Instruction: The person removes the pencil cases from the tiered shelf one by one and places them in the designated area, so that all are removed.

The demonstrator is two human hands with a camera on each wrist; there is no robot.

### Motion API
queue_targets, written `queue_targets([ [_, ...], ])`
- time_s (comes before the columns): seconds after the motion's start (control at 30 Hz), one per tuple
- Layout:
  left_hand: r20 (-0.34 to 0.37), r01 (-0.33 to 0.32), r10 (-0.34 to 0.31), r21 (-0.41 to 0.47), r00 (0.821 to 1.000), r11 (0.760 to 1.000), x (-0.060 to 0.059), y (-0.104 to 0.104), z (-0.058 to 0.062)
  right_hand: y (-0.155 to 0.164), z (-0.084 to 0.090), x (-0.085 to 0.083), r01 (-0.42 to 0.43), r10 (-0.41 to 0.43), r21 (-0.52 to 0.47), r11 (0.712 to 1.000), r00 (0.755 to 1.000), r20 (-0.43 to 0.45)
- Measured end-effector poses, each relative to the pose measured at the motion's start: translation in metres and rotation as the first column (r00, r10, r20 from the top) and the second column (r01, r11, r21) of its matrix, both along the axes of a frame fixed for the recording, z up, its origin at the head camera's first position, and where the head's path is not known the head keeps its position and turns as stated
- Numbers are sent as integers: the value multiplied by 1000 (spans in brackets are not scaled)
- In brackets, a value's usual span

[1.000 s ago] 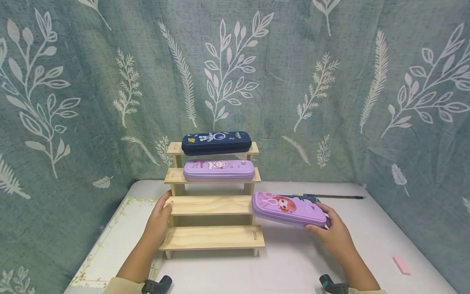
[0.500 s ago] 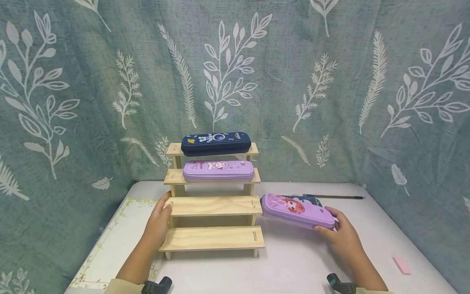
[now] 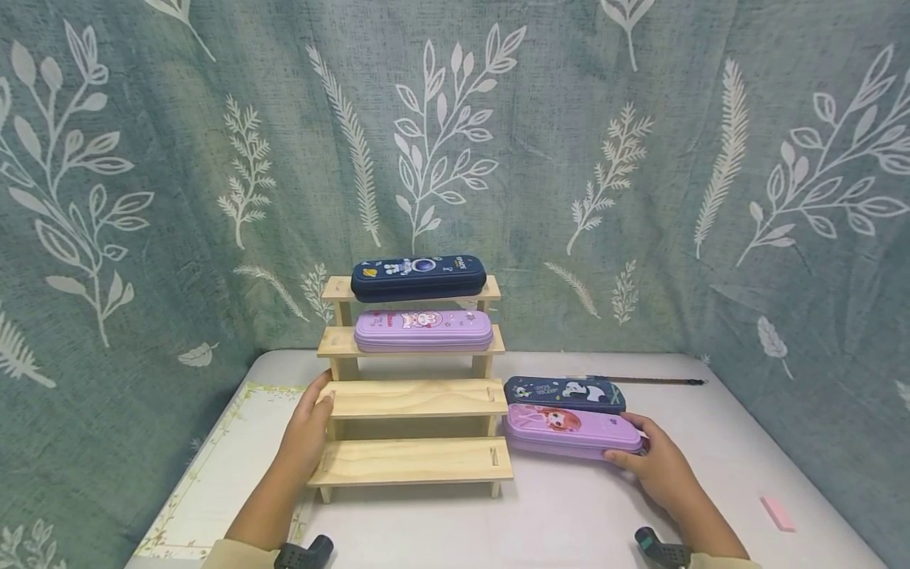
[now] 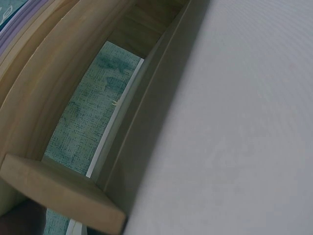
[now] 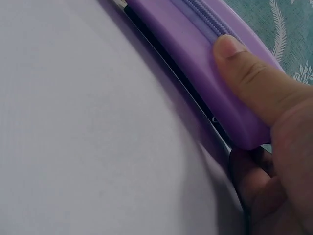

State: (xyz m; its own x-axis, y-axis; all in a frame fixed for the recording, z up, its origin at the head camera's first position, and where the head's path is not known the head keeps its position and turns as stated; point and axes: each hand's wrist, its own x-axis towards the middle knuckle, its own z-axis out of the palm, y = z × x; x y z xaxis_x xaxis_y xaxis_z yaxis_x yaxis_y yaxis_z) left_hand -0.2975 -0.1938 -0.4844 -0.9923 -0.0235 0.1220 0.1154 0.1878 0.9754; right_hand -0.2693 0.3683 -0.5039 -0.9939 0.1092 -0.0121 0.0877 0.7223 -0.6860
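On the table, a tiered wooden stand (image 3: 419, 466) is gripped at the left end of its third shelf from the top by my left hand (image 3: 306, 427). My right hand (image 3: 657, 462) pinches the right end of a purple pencil case (image 3: 590, 431) printed with a red-haired girl. In the right wrist view the thumb (image 5: 249, 73) presses near its zip, with fingers tucked underneath. Just behind it lies a dark blue panda pencil case (image 3: 554, 389). An astronaut pencil case (image 3: 419, 283) sits on the top shelf, a lilac bunny pencil case (image 3: 426, 336) on the second.
A pink eraser-like block (image 3: 777, 513) lies at the right of the white table (image 3: 569, 521). Behind the panda case a thin dark stick (image 3: 661, 381) points right. Leaf-patterned curtains (image 3: 441, 158) surround the table at the back and sides.
My right hand has brought the girl-print pencil case away from the stand's third shelf, right and down to in front of the panda case, which now shows more. My left hand stays put.
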Motion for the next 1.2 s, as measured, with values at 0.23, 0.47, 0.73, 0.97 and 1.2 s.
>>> queue_targets([
  [0.23, -2, 4, -4, -7, 1000, 1000, 1, 1, 0, 2, -1, 2, 1, -1, -12, 1000, 1000, 0],
  [0.47, -17, 6, -6, -6, 1000, 1000, 1, 2, 1, 6, -4, 2, 8, -8, -11, 1000, 1000, 8],
  [0.73, -4, 10, -10, -8, 1000, 1000, -1, 1, 0, 10, -3, 2, 40, -40, -1, 999, 999, 20],
  [0.97, 8, 8, -8, -21, 1000, 1000, 0, 0, 1, 10, -3, 3, 43, -43, -3, 999, 999, 30],
  [1.2, 0, 6, -6, -3, 1000, 1000, 1, 1, 3, 6, -1, 2, 39, -39, 14, 999, 998, 39],
])
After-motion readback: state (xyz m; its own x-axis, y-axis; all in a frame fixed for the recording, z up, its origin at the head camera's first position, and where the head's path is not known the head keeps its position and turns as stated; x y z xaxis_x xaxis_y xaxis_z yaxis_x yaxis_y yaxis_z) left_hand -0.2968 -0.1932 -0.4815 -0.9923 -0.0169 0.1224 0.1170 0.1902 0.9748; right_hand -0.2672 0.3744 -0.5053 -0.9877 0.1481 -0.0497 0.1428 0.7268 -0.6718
